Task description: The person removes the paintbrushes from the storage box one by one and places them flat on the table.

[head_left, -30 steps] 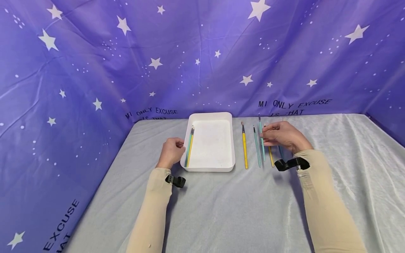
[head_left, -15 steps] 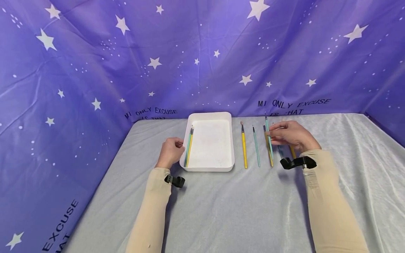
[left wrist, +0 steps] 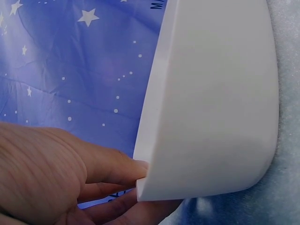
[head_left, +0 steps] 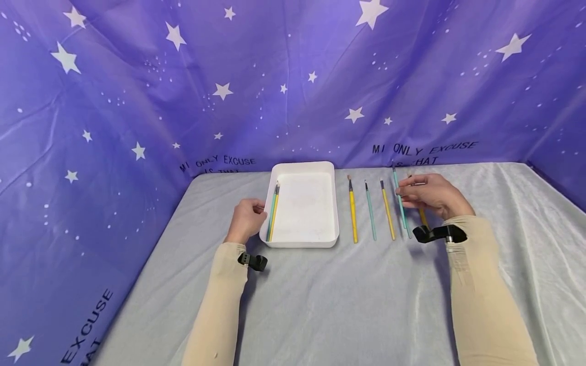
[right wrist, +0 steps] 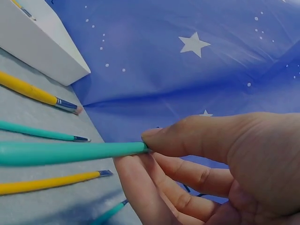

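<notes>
My right hand (head_left: 435,195) pinches a turquoise paintbrush (head_left: 400,201) between thumb and fingers, bristles away from me. In the right wrist view its thick turquoise handle (right wrist: 70,153) points left. Just under it lies another turquoise brush (head_left: 409,232), partly covered. A yellow brush (head_left: 423,217) shows beneath the right hand, its middle hidden. My left hand (head_left: 246,221) grips the left side of a white tray (head_left: 309,208), the thumb at the tray's rim (left wrist: 157,117) in the left wrist view. One turquoise brush (head_left: 272,212) and one yellow brush (head_left: 275,217) lie along the tray's left wall.
Right of the tray lie a thick yellow brush (head_left: 352,213), a thin turquoise brush (head_left: 371,213) and a thin yellow brush (head_left: 387,211), spaced apart side by side. A grey cloth (head_left: 320,305) covers the table. A purple star-patterned curtain (head_left: 274,76) hangs directly behind it.
My right hand has moved right with the turquoise brush, passing over the thin yellow brush, which is now uncovered. The left hand and tray stay in place.
</notes>
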`<state>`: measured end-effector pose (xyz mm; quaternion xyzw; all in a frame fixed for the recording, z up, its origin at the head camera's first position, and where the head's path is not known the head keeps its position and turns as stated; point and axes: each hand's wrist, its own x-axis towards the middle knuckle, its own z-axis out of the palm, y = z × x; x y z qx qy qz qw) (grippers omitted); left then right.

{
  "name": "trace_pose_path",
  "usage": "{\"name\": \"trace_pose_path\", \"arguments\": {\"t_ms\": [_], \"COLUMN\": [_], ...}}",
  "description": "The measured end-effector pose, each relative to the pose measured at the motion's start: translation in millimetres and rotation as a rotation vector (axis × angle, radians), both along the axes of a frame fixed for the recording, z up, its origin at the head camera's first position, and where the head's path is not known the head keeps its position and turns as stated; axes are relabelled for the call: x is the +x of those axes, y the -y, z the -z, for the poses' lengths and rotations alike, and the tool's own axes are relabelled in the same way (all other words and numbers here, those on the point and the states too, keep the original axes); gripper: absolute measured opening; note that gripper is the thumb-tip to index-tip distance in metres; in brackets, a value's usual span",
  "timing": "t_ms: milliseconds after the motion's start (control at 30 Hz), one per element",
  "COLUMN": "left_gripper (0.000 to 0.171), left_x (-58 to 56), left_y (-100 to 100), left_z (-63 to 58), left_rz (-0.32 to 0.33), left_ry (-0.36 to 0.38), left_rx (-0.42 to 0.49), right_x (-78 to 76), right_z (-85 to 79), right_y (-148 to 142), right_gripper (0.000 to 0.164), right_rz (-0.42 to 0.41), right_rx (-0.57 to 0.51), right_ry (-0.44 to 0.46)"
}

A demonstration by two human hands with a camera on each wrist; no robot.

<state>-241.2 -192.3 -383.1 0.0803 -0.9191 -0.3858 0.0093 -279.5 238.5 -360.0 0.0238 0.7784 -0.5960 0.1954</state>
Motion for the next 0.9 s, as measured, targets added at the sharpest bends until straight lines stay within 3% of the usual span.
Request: {"name": "trace_pose_path", "arguments": {"t_ms": [267, 700, 900], "left_gripper": [0.030, 0.028, 0.028], "left_x": [0.1, 0.3, -0.6], "left_y": [2.3, -0.5, -1.4], "left_z": [1.9, 0.7, 1.2], "left_rz": [-0.002, 0.001, 0.004], "left_ry": [0.001, -0.007, -0.008], "left_rx": [-0.002, -0.009, -0.008], "right_x": [1.9, 6.0, 6.8], "right_z": [4.0, 2.9, 2.9], "right_y": [-8.0, -26.8, -35.6], "right_gripper": [0.064, 0.057, 0.040], "right_rz": [0.008, 0.049, 0.067], "right_rx": [0.039, -0.005, -0.010], "right_ry": [-0.004, 0.010, 0.006]}}
